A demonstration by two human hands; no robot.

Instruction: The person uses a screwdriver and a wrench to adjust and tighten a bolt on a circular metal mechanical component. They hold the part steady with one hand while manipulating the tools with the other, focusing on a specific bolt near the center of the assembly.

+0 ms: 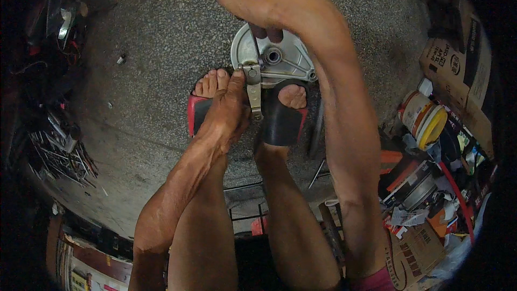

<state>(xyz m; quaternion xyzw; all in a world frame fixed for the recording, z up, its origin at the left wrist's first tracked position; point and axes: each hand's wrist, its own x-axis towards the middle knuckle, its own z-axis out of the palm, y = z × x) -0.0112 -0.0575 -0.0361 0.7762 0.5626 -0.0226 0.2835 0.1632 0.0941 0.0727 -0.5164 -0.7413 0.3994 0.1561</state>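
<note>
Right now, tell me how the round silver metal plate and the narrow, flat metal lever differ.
The plate is broad and circular; the lever is a slim strip. The plate has a ringed round opening at its middle; the lever shows none so large. Both look like bare metal, and they overlap in this view.

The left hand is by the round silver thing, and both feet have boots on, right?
Not boots: the head view shows open-toed slippers on both feet. The left hand is indeed by the round silver thing.
</note>
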